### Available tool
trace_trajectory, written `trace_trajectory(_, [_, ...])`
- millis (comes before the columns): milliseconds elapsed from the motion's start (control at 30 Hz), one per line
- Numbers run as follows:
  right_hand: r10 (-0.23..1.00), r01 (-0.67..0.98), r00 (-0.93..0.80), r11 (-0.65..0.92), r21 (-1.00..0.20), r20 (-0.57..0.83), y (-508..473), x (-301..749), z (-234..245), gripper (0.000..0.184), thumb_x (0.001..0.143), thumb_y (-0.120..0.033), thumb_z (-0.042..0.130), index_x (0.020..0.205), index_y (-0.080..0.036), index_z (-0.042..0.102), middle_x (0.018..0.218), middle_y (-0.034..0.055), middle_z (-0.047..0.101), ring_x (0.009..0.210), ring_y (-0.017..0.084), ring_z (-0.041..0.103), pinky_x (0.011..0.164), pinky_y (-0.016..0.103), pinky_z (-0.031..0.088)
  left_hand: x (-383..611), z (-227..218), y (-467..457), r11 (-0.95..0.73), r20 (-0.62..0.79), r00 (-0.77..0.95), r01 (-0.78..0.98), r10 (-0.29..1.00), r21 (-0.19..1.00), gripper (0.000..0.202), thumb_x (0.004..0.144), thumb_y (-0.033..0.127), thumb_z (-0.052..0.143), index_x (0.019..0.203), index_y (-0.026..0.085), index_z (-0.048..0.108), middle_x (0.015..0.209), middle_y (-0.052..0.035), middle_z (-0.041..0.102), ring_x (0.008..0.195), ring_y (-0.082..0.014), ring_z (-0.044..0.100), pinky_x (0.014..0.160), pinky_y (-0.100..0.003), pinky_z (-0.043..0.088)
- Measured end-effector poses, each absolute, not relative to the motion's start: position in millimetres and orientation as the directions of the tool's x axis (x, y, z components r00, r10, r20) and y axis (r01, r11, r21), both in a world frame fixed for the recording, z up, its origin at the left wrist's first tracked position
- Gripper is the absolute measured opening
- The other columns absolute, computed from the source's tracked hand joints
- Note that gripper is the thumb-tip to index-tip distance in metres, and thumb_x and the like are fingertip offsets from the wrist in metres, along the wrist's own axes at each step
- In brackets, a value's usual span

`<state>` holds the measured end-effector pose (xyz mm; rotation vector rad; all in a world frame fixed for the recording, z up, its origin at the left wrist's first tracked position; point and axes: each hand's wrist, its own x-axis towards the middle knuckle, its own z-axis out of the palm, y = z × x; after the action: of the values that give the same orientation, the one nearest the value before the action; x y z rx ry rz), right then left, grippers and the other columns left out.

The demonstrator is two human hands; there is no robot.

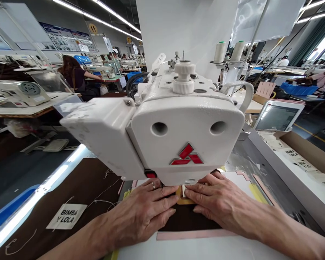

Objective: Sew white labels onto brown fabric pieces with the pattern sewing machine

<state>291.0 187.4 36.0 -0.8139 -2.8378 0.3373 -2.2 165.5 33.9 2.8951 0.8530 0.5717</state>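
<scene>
Both hands lie under the white sewing machine head (pixel 184 133), on dark brown fabric (pixel 184 218). My left hand (pixel 148 206) wears a ring and rests with its fingers stretched out; its fingertips reach the left side of a small yellow-gold frame (pixel 185 202). From the other side, my right hand (pixel 219 195) lies with fingers extended, its fingertips at a small white piece (pixel 183 191) within that frame. Neither hand is wrapped around anything. The machine head hides the needle area and the far fingers. Pink strips (pixel 195 235) border the brown fabric on a white board (pixel 200 251).
On the left, more brown fabric (pixel 97 191) carries a printed label (pixel 66 216) and loose threads. A box of labels (pixel 300 159) stands at right, with a tablet-like screen (pixel 278 115) behind it. Thread cones (pixel 220 52) stand farther back. A co-worker (pixel 73 74) sits at another machine.
</scene>
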Motion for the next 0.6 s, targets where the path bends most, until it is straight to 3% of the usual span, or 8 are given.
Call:
trace_trajectory(167, [0.557,0.523,-0.827,0.811,-0.261,0.075,184.5,288.1,35.2,0.026,0.113,-0.034,0.05,0.136,-0.027,0.06,0.143,0.0017,0.068,0.111,0.026,0.06,0.095,0.046,0.044,-1.9,35.4,165.3,-0.838,0.342,0.766,0.517,0.544,0.173,0.031,0.111,0.025,0.048,0.134,0.02,0.069,0.137,-0.0046,0.072,0.116,-0.0235,0.071,0.103,-0.037,0.055])
trace_trajectory(600, [0.552,0.525,-0.831,0.819,-0.231,0.069,184.5,284.1,40.4,0.031,0.111,-0.031,0.053,0.14,-0.023,0.061,0.141,0.0031,0.069,0.109,0.027,0.061,0.093,0.046,0.046,-2.5,31.8,166.1,-0.84,0.329,0.773,0.501,0.542,0.206,0.032,0.111,0.025,0.048,0.137,0.02,0.066,0.14,-0.0033,0.07,0.12,-0.0254,0.069,0.104,-0.04,0.057])
